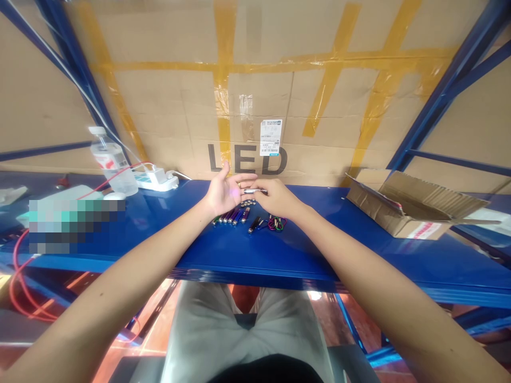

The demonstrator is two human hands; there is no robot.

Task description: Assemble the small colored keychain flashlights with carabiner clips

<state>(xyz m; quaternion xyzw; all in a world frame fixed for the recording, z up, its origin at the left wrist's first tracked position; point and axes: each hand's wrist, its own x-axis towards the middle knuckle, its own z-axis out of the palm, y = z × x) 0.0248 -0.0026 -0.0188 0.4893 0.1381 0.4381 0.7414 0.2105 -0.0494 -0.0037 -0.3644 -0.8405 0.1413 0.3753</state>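
Item: silver keychain flashlight (251, 190): small, likely light, rigid, slick; best pinched mid-barrel. Right hand (278, 198) is pinching it above the blue shelf (319, 250). Left hand (223, 192) is spreading open, empty, alongside. Spare flashlights (233, 215) are lying beneath.

Mini torches (233, 215): shiny col'd metal. Shelf (279, 255): glossy blue ptd metal. Cardboard box (415, 207): matt, rough. Bottle (112, 159): clear plastic.

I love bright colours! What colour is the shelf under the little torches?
Bright blue: the shelf under the little torches, clearest in the head view.
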